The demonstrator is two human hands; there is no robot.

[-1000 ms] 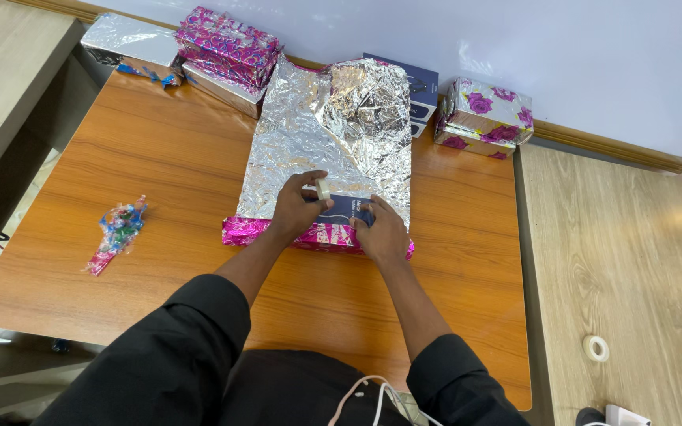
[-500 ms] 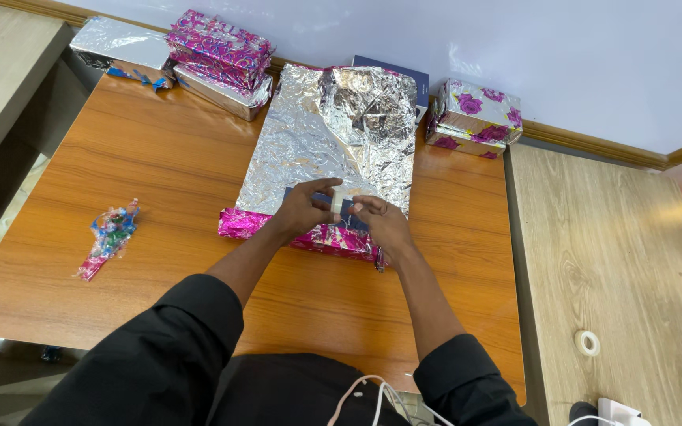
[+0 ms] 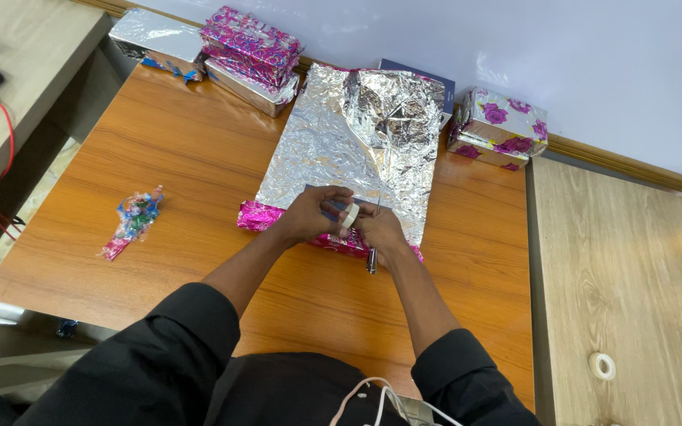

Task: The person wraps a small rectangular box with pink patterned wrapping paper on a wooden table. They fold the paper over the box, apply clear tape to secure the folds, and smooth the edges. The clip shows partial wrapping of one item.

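The left hand (image 3: 309, 214) has its grip closed on a small roll of tape (image 3: 350, 216), pinched between thumb and fingertips. The right hand (image 3: 380, 231) meets it from the other side, fingers curled shut around a thin metal tool (image 3: 372, 259), perhaps scissors, whose dark end pokes out below the fist; whether this hand also touches the tape I cannot tell. Both hands hover over the near edge of the foil sheet (image 3: 333, 154), just above the pink wrapped box (image 3: 266, 214) that lies under that edge.

One foil sheet lies on the worktop (image 3: 183, 166), silver side up, with its far right corner crumpled and folded over. Beyond the sheet's far left corner, two pink wrapped parcels (image 3: 250, 43) are stacked, and a flat silver packet (image 3: 151, 31) lies left of them. One more flowered parcel (image 3: 499, 126) stands just right of the sheet's far corner, and a dark blue box (image 3: 436, 79) peeks out behind the sheet. Well to the left of the sheet lies one scrap of coloured wrapper (image 3: 132, 221). A second tape roll (image 3: 602, 365) lies on the paler surface far right of the sheet.

Both forearms reach forward from black sleeves and converge, wrists close together, elbows spread.
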